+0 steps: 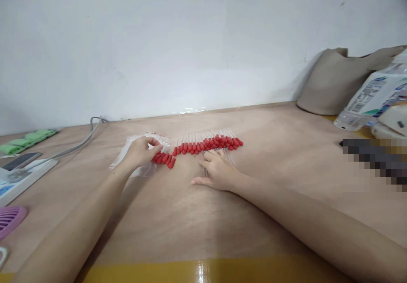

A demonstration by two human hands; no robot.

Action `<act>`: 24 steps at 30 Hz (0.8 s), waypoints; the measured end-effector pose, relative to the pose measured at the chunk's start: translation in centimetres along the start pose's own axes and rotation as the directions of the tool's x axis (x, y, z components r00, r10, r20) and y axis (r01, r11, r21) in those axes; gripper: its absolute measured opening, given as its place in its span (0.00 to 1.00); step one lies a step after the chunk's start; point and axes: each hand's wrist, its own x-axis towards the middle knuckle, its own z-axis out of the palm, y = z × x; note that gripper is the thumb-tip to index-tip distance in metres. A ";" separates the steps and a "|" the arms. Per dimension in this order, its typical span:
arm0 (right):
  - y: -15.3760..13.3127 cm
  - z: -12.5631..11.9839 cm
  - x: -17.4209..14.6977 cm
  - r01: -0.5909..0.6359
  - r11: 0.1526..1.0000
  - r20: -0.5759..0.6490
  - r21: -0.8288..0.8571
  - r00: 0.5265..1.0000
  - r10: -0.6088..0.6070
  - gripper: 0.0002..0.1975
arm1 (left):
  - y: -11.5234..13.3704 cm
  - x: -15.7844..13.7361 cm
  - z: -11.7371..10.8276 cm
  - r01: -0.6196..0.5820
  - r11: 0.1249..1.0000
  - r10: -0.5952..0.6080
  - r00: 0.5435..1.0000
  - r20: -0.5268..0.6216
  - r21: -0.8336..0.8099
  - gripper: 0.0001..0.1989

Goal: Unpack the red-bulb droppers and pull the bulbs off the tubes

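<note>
A row of droppers with red rubber bulbs (219, 142) and thin clear stems lies across the middle of the table. My left hand (143, 149) is over a clear zip bag (122, 155) left of the row, its thumb and index finger pressed together. What they hold, if anything, cannot be made out. Several more red bulbs (165, 159) lie at the bag's edge, just under that hand. My right hand (219, 170) rests low in front of the row, thumb stretched out to the left, fingers on clear stems partly hidden beneath it.
At the left are a grey cable (76, 145), a white power strip (32, 177), a phone (22, 161), green bundles (30, 141) and a purple slotted object (11, 220). A beige bag (330, 81) and plastic bottle (365, 100) stand right, by the wall (190, 41).
</note>
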 end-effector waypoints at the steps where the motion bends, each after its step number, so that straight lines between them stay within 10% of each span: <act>1: 0.0 0.0 0.0 0.002 1.000 -0.020 0.002 1.000 -0.002 0.27 | 0.3 -0.1 0.2 -0.019 1.000 0.019 1.000 0.004 0.019 0.14; 10: 1.6 -1.4 -2.4 0.015 1.000 -0.251 -0.024 0.968 -0.020 0.17 | 2.9 0.5 1.1 -0.116 0.954 0.112 0.993 0.030 0.275 0.17; 24: 4.2 -2.6 -5.7 -0.071 0.996 -0.344 0.051 0.935 0.084 0.07 | 5.8 4.0 1.9 0.009 0.945 -0.104 0.956 0.273 0.328 0.13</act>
